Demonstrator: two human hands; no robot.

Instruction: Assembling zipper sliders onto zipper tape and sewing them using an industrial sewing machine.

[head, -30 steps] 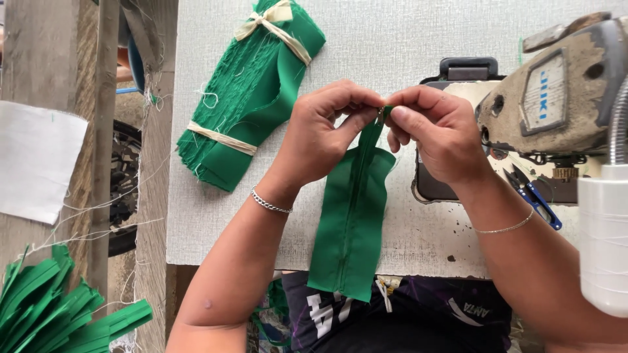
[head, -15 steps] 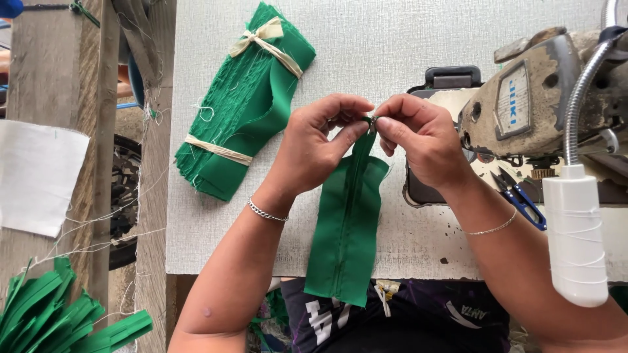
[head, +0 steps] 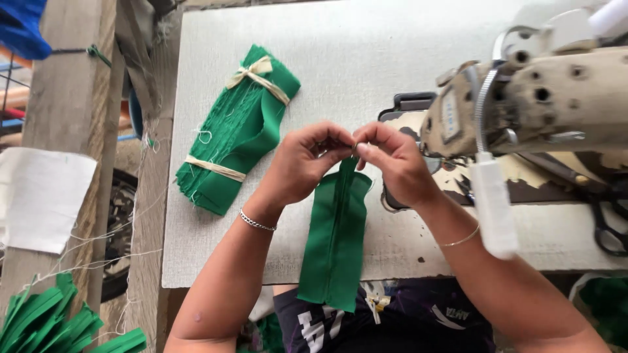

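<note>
A long green fabric piece with a zipper down its middle [head: 337, 242] hangs from my fingers over the table's front edge. My left hand [head: 301, 163] pinches its top end from the left. My right hand [head: 396, 163] pinches the same top end from the right, fingertips of both hands meeting. Each wrist wears a thin bracelet. The zipper's top is hidden between my fingertips.
A bundle of green fabric pieces tied with two pale strips [head: 239, 127] lies on the white table [head: 366, 52] to the left. A worn sewing machine [head: 549, 111] with a white lamp [head: 494, 206] stands at the right, scissors [head: 608, 222] beside it. Green strips [head: 52, 323] lie at the bottom left.
My hands still pinch the top of the green piece. The view has shifted, so the machine and lamp fill more of the right side.
</note>
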